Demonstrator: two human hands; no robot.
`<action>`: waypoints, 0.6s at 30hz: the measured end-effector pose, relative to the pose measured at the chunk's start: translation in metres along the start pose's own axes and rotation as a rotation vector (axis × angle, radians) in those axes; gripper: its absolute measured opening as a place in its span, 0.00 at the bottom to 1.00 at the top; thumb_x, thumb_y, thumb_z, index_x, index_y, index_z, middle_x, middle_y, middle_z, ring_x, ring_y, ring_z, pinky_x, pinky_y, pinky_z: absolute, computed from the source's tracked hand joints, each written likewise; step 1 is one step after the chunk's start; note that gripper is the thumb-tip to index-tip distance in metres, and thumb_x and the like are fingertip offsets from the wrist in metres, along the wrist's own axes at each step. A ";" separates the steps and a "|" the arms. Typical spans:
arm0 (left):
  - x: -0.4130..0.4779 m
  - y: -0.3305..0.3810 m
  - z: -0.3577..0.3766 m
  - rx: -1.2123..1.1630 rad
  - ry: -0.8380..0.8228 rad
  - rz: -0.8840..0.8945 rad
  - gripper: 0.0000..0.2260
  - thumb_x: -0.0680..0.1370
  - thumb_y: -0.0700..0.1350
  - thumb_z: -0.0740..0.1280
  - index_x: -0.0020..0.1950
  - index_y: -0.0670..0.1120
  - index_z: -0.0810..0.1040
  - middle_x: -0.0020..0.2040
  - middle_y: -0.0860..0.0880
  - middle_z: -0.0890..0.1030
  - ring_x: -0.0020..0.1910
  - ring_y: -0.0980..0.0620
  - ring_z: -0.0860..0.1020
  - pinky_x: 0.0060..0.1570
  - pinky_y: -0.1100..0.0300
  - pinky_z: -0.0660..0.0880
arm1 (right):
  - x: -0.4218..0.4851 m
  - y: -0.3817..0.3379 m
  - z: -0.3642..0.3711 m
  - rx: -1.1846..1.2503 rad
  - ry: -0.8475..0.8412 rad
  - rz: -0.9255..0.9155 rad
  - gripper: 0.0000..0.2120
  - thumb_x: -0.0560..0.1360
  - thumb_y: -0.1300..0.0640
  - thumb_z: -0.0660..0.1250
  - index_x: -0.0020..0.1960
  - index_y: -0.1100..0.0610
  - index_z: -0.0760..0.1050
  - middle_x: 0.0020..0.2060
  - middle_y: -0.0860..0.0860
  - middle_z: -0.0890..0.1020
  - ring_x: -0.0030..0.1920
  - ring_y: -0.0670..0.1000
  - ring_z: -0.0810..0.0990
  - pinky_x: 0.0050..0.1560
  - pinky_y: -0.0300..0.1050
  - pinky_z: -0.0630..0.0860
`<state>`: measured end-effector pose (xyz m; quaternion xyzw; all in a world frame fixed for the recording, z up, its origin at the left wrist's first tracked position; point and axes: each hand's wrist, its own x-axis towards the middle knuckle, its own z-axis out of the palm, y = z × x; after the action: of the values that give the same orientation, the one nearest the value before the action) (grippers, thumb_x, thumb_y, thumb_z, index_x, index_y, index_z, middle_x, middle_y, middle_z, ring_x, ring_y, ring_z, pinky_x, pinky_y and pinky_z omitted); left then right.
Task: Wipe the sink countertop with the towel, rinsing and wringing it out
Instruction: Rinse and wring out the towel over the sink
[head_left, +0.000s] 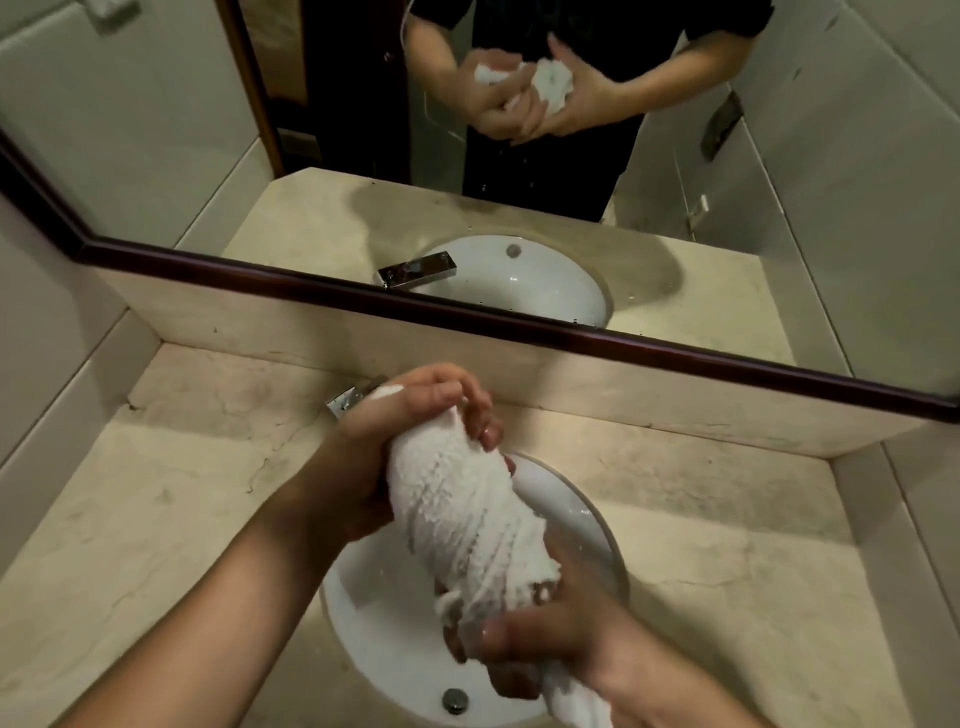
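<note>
A white towel (467, 514), wet and twisted into a thick roll, hangs over the white oval sink basin (395, 639). My left hand (395, 441) grips the roll's far end, fingers curled over it. My right hand (561, 629) grips the near end, with a loose tail of towel trailing out below the wrist. The beige stone countertop (171, 519) surrounds the basin on both sides. A chrome faucet (345, 400) peeks out behind my left hand.
A drain plug (455, 700) sits at the basin's near end. A stone backsplash (623, 395) and a dark-framed mirror (519, 317) rise behind the counter; the mirror reflects the person's hands and the towel. Walls close in on the left and right.
</note>
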<state>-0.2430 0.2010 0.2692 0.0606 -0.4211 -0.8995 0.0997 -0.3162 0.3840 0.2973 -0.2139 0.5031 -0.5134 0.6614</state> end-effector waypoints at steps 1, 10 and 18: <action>-0.005 0.000 0.003 0.029 0.068 0.020 0.10 0.74 0.47 0.74 0.43 0.41 0.79 0.41 0.42 0.77 0.44 0.44 0.78 0.51 0.47 0.78 | 0.002 -0.005 0.004 -0.127 0.056 0.014 0.22 0.65 0.64 0.82 0.55 0.48 0.82 0.34 0.53 0.84 0.29 0.55 0.78 0.25 0.40 0.71; 0.034 -0.064 -0.024 0.548 0.767 0.092 0.15 0.75 0.46 0.64 0.32 0.39 0.77 0.29 0.44 0.80 0.29 0.49 0.77 0.34 0.59 0.73 | 0.072 0.039 -0.033 -0.432 0.437 0.175 0.09 0.72 0.66 0.72 0.45 0.55 0.74 0.29 0.55 0.77 0.21 0.50 0.72 0.21 0.36 0.66; 0.037 -0.069 -0.029 0.371 0.804 -0.016 0.13 0.80 0.42 0.68 0.36 0.40 0.77 0.33 0.38 0.77 0.31 0.46 0.75 0.35 0.57 0.72 | 0.059 0.052 -0.047 -0.419 0.392 0.095 0.49 0.62 0.50 0.86 0.74 0.41 0.62 0.55 0.50 0.84 0.41 0.53 0.87 0.27 0.43 0.74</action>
<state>-0.2823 0.2139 0.1963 0.4257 -0.5027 -0.7144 0.2360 -0.3354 0.3620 0.2104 -0.2191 0.7258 -0.3982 0.5163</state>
